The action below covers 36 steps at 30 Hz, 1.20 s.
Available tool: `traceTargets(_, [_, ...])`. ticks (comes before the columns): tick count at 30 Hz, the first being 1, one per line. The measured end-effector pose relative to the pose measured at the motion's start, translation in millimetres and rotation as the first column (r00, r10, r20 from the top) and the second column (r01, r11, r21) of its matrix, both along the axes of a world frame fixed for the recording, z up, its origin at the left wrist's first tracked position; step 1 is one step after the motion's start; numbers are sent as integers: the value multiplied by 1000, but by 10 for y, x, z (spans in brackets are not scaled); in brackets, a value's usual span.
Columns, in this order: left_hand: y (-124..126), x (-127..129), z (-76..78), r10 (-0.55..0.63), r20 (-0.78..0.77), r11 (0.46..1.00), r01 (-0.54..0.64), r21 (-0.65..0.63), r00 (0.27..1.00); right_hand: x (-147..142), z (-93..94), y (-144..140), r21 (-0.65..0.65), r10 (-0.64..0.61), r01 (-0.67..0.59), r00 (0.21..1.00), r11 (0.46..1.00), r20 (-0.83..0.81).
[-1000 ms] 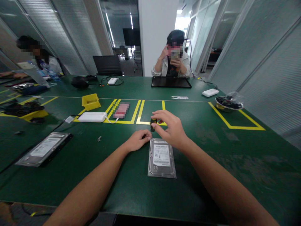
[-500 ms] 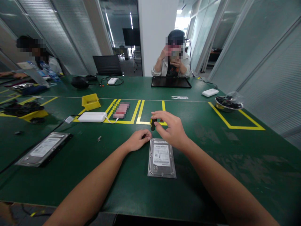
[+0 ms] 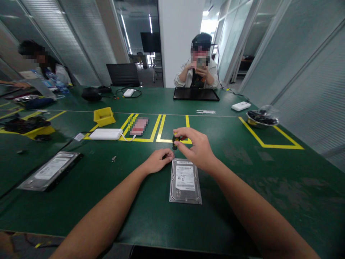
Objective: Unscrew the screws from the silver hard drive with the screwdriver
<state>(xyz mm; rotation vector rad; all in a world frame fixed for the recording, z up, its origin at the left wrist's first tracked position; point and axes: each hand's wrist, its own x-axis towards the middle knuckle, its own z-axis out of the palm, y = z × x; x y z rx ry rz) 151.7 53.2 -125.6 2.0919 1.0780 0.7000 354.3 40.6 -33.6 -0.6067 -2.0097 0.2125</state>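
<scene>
The hard drive (image 3: 185,181) lies flat, inward from the middle of the worktop's (image 3: 151,219) near edge. I should hold the screwdriver (image 3: 175,142) upright and press evenly. My right hand (image 3: 196,145) grasps its handle, the drive below and nearer me. My left hand (image 3: 159,160) is curled beside the drive's far-left corner; I cannot tell whether it pinches anything.

One head-worn view, close above the green table (image 3: 223,136), forward and down from its near side

Black-and-yellow stubby tool handle (image 3: 175,139), silver rectangular metal hard drive (image 3: 185,197), and look, dark-green flat bench (image 3: 151,223) striped yellow
</scene>
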Motion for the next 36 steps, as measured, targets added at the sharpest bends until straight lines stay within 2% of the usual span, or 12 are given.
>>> traceTargets(8, [4, -12, -3, -6, -2, 1000, 6, -3, 1000, 19, 3, -16, -113, 3, 0, 1000, 994, 26])
traceTargets(14, [3, -9, -3, -2, 0, 1000, 2, -3, 1000, 27, 19, -14, -83, 50, -48, 998, 995, 24])
traceTargets(19, [-2, -1, -2, 7, 3, 1000, -7, 5, 1000, 13, 33, -13, -48, 6, -7, 1000, 999, -6])
traceTargets(36, [-7, -2, 6, 7, -6, 1000, -8, -2, 1000, 23, 21, 11, -70, 58, -58, 998, 996, 1])
